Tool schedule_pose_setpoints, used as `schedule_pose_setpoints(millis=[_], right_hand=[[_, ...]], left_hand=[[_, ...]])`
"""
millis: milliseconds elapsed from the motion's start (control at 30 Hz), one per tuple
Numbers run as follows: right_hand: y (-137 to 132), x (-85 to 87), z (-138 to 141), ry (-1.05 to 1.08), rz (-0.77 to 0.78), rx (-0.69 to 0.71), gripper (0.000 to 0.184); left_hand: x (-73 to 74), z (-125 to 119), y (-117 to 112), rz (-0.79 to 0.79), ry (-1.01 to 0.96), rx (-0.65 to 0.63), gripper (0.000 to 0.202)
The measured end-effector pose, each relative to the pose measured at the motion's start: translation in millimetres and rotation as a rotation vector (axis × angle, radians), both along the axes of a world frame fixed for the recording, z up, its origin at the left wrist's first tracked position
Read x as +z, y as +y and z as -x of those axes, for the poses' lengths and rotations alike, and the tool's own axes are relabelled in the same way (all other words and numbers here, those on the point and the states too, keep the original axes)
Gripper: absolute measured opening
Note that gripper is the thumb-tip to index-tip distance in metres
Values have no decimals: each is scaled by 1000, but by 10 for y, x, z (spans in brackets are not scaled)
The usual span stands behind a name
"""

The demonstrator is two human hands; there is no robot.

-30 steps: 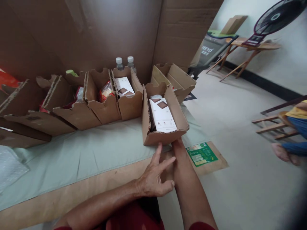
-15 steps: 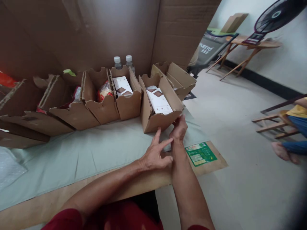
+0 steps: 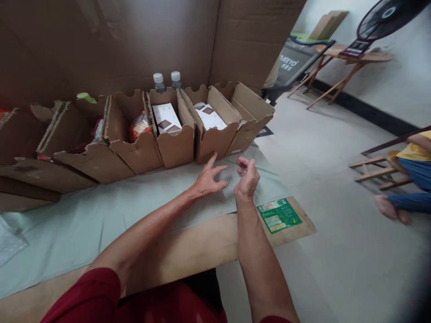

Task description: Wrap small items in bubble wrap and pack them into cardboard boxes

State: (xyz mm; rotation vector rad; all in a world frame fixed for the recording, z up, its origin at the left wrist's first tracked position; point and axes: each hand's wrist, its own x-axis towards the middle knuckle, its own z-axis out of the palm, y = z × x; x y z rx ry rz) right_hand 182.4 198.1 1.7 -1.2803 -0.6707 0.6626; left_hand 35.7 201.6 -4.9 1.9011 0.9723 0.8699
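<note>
My left hand (image 3: 209,179) is open, fingers spread, its index fingertip at the lower front of a cardboard box (image 3: 217,144); I cannot tell whether it touches. Inside that box lies a white carton with brown diamond shapes (image 3: 212,119). To the right, my right hand (image 3: 247,178) is held with curled, parted fingers and nothing in it, just in front of the last cardboard box (image 3: 247,134) of the row. A neighbouring box (image 3: 177,148) on the left holds a similar white carton (image 3: 166,118).
More cardboard boxes (image 3: 138,157) continue leftward, one with a red-and-clear packet (image 3: 140,127). Two white-capped bottles (image 3: 175,80) stand behind, before a tall cardboard panel (image 3: 141,40). A green label (image 3: 280,215) marks the table's right end. A person in blue trousers (image 3: 417,168) sits at far right.
The box with the white carton has moved back and left into the row, against its neighbours. My right hand has come away from it, and my left hand has shifted forward and left.
</note>
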Motion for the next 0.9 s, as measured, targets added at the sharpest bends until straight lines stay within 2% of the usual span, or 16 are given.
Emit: schedule_pose_setpoints(millis=[167, 267, 367, 533, 633, 733, 900], right_hand=[[16, -27, -2, -17, 8, 6, 66], [17, -37, 7, -38, 6, 22, 64], [-1, -45, 15, -82, -11, 66, 56], [2, -65, 84, -195, -52, 170, 44], [40, -52, 224, -260, -66, 296, 44], [78, -19, 391, -322, -73, 430, 48], [68, 2, 480, -386, -69, 530, 52]], left_hand=[[23, -33, 74, 58, -25, 5, 61], [15, 37, -16, 86, -28, 33, 61], [-44, 272, -344, 107, -50, 33, 54], [-128, 863, -1258, 123, -115, 25, 43], [-103, 1110, -1638, 184, -165, 51, 40], [-63, 1199, -1744, 217, -207, 78, 37], [-53, 1178, -1674, 225, -258, 94, 37]])
